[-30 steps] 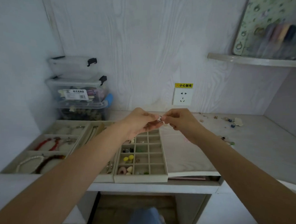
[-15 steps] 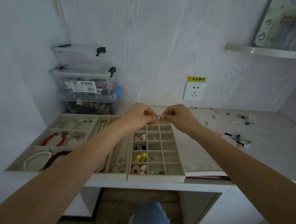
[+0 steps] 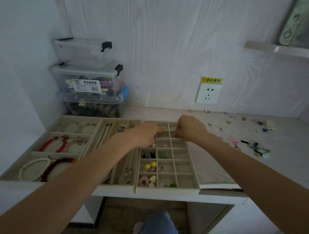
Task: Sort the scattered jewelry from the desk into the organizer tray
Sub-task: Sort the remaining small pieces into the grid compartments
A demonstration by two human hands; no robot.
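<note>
Both hands hover over the far cells of the gridded organizer tray [image 3: 192,169], the right hand [image 3: 190,128] pinching a tiny ring-like piece [image 3: 172,134], the left hand [image 3: 147,133] loosely curled, its grip unclear; light, slippery, best pinched by fingertips at its rim.

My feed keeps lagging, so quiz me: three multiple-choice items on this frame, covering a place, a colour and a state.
1. Where are both hands?
A. over the grid tray's far cells
B. at the socket
C. on the clear boxes

2. What colour are the two round beads in the grid tray?
A. blue
B. yellow
C. black

3. The right hand's grip is:
A. flat open
B. pinching a small ring
C. on a necklace

A: left hand and right hand sit over the grid tray.
B: beads look yellow.
B: ring at its fingertips.
</note>
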